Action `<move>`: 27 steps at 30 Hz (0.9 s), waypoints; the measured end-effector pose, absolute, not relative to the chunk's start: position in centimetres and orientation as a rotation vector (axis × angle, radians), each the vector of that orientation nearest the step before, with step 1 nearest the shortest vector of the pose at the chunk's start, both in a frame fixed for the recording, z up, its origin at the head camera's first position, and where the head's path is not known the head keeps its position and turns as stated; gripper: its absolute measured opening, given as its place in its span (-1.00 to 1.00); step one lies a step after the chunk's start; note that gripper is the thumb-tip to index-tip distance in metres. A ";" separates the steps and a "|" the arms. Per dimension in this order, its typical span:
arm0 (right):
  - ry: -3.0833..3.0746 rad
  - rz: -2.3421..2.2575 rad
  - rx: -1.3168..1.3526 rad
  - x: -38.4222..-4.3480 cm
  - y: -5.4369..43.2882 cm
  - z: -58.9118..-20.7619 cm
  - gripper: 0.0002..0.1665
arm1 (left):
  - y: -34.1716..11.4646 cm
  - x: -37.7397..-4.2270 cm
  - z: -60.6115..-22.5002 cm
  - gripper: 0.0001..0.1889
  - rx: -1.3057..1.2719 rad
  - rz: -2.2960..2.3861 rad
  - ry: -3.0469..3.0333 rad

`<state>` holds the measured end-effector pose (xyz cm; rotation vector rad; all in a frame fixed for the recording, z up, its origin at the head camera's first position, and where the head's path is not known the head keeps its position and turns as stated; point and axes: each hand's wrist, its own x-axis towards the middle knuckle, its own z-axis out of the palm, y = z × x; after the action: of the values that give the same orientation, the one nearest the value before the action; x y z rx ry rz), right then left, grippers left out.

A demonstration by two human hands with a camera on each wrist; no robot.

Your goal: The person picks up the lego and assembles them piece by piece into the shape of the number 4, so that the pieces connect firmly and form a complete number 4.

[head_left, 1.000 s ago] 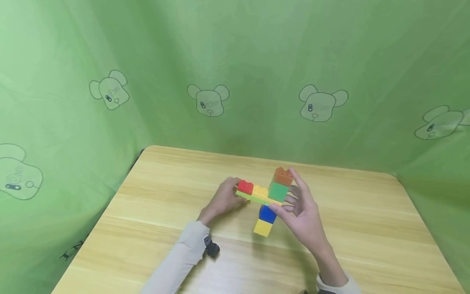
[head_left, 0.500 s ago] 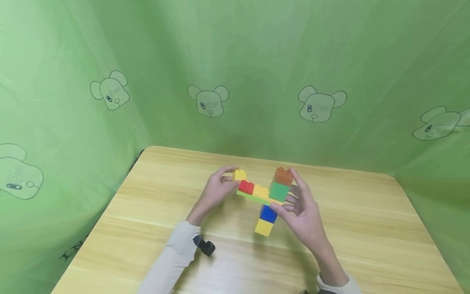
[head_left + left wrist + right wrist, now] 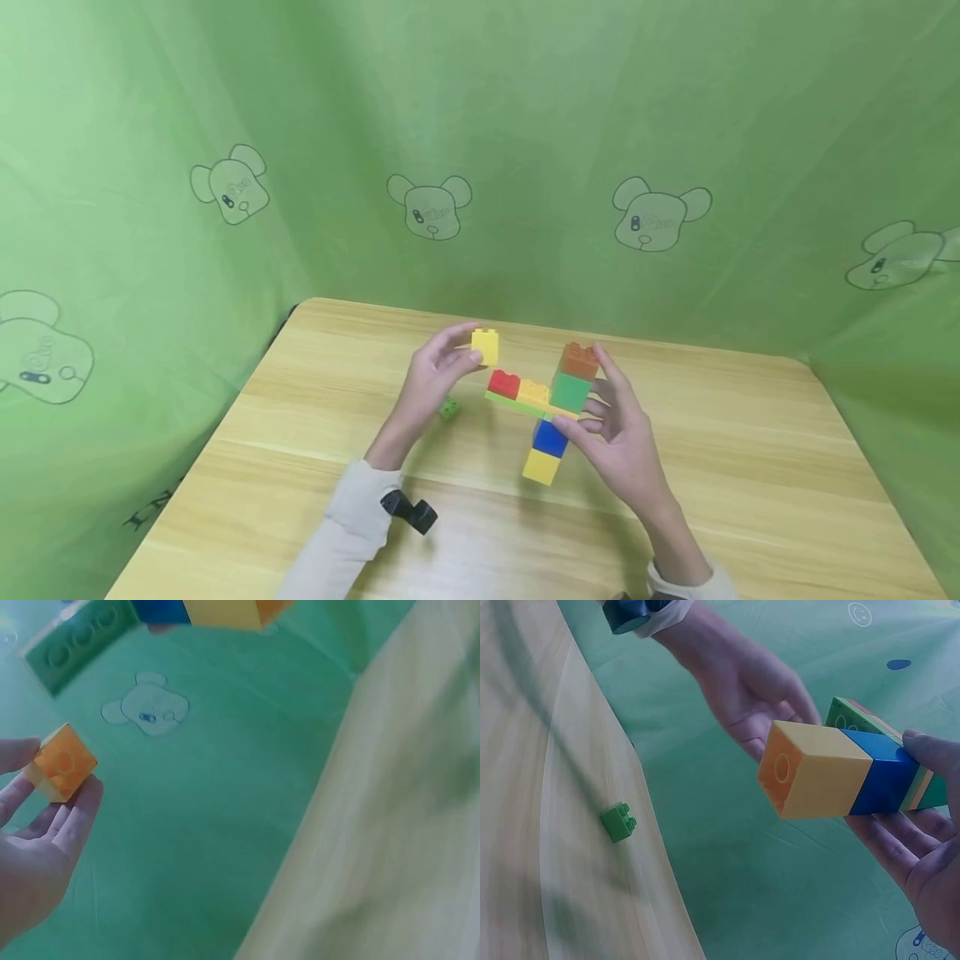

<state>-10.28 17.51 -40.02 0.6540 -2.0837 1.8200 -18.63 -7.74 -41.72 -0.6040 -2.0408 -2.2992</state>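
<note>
Between thumb and fingers my left hand [image 3: 429, 379] pinches a yellow building block [image 3: 485, 346], its studs facing up. In the left wrist view the block's [image 3: 66, 763] hollow underside shows orange. My right hand [image 3: 626, 446] grips a block assembly at its right side. That assembly has a brown block [image 3: 579, 361] over a green one [image 3: 571, 392], a flat arm reaching left with a red block [image 3: 504, 383] at its end, and a blue block [image 3: 551, 437] above a yellow block [image 3: 541, 467] underneath. The held yellow block is just above and left of the red block, apart from it.
A small light green block [image 3: 448, 407] lies on the wooden table [image 3: 750, 467], partly behind the left wrist. Green cloth [image 3: 517, 125] with bear-head prints hangs around the table's back and sides. A black device [image 3: 408, 510] is strapped to the left wrist.
My left hand has risen from behind the arm's red end and moved left, bringing the yellow block into sight. The green block on the table is now uncovered. The right hand stays nearly still.
</note>
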 end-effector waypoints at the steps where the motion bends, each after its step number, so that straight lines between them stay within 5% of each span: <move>1: -2.089 1.816 0.651 -10.3 17.5 -40.0 0.24 | -7.7 -18.5 -41.5 -0.53 -0.619 -2.303 -2.030; 23: -2.076 1.775 0.708 -10.5 17.7 -40.3 0.22 | -6.9 -16.0 -39.1 -0.52 -0.970 -2.341 -2.048; 27: -2.038 1.806 0.747 -10.6 17.8 -40.4 0.19 | -6.9 -16.0 -39.0 -0.36 -1.087 -2.303 -2.038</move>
<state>-10.56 17.82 -40.36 0.7472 -2.0381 1.8060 -15.99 -6.93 -39.04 -1.0867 -2.0378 -2.3031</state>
